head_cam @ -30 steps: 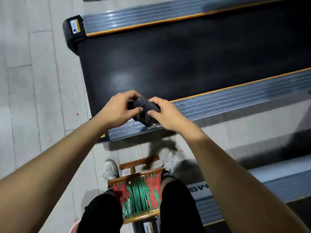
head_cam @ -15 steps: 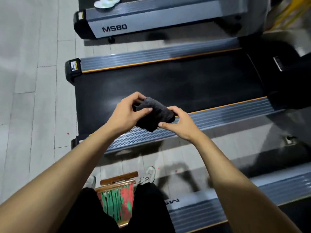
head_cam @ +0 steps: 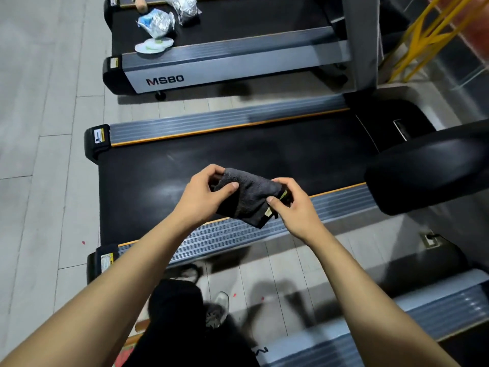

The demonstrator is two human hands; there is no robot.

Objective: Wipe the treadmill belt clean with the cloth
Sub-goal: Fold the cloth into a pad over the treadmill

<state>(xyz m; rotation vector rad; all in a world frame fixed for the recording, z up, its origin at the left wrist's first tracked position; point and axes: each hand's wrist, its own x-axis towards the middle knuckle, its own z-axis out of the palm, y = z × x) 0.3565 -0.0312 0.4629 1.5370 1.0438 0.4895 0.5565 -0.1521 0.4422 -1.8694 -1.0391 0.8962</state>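
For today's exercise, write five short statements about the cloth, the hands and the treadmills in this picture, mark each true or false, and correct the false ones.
1. Both the left hand and the right hand hold the dark cloth. True.
2. The cloth lies flat on the treadmill belt. False: it is held up in the hands, above the belt's near edge.
3. The cloth is white. False: it is dark grey.
4. Crumpled bags lie on the far treadmill, marked MS80. True.
5. The near belt has litter on it. False: none shows on it.
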